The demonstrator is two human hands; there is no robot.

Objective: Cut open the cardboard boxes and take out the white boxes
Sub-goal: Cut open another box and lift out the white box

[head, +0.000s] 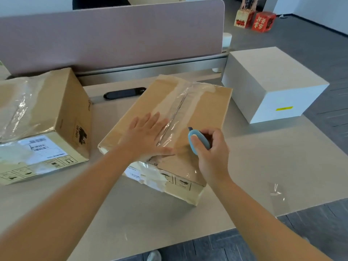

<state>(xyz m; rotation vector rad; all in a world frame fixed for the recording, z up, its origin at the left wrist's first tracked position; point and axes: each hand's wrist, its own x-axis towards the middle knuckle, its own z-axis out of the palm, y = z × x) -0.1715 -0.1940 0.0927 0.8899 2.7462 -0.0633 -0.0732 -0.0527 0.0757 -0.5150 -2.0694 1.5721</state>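
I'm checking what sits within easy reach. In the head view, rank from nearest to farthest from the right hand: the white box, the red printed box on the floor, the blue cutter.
1. Blue cutter, held in the right hand.
2. White box, on the desk's far right.
3. Red printed box, on the floor beyond the desk.

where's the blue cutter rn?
In the head view the blue cutter is in the right hand, right of centre, over the near end of the middle cardboard box, just right of its taped seam.
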